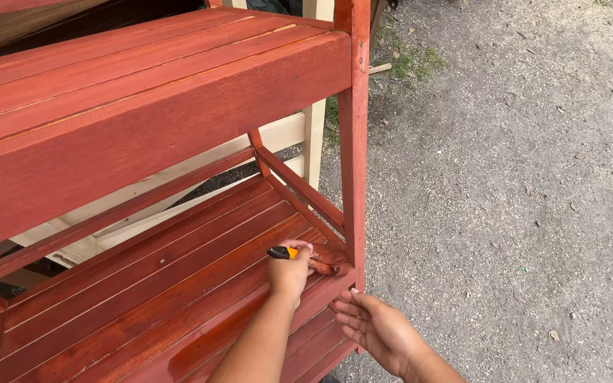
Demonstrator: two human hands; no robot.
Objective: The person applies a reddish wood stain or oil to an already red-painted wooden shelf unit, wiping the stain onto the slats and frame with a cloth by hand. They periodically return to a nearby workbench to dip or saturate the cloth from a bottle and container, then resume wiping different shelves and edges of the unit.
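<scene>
Fingers of the right hand (377,328) lie loosely spread, palm turned up, grasping nothing; their tips sit just beside the foot of the red corner post (354,142). Fingers of the left hand (290,269) are clenched around a paintbrush (305,257) with a black-and-orange handle, its stained bristle end pressed against the right end of the middle shelf (143,284), close to the corner post. The left forearm reaches up from the bottom edge across a lower shelf (313,340), whose slats shine wet. The middle shelf consists of parallel red-brown slats running left to right, with a slanted red rail (299,188) along its right side. Above it, the top shelf (129,92) shows broad red boards and a deep front board. Behind the unit, pale unpainted wooden boards (285,135) stand visible through the gaps. To the right, grey gravel ground (519,177) extends away, with a small patch of grass (413,60) at the far edge. No packages, labels or signs appear.
</scene>
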